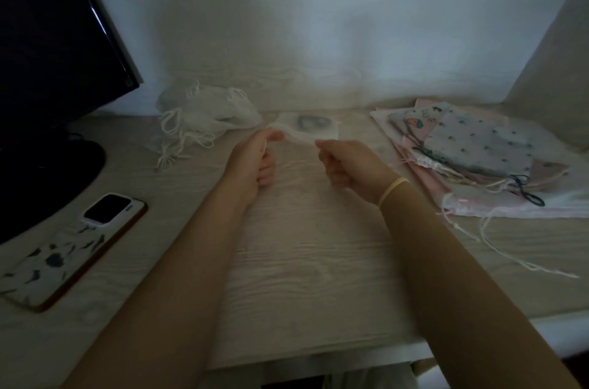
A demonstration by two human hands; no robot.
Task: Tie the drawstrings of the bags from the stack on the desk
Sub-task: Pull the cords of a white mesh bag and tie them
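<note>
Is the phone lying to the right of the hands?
No, the phone lies on the desk left of both hands, beside the monitor.

Dim, greyish light throughout; colours muted. Brightest patch on the far wall (366,5), upper right, fading leftward into soft shadow. Thin glare streak along the monitor (47,37) edge, screen otherwise black. Whole frame soft, grainy; hands and the white cloth between them smeared. Wide-angle bending at edges: phone (70,248) and desk (318,261) front stretched.
</note>
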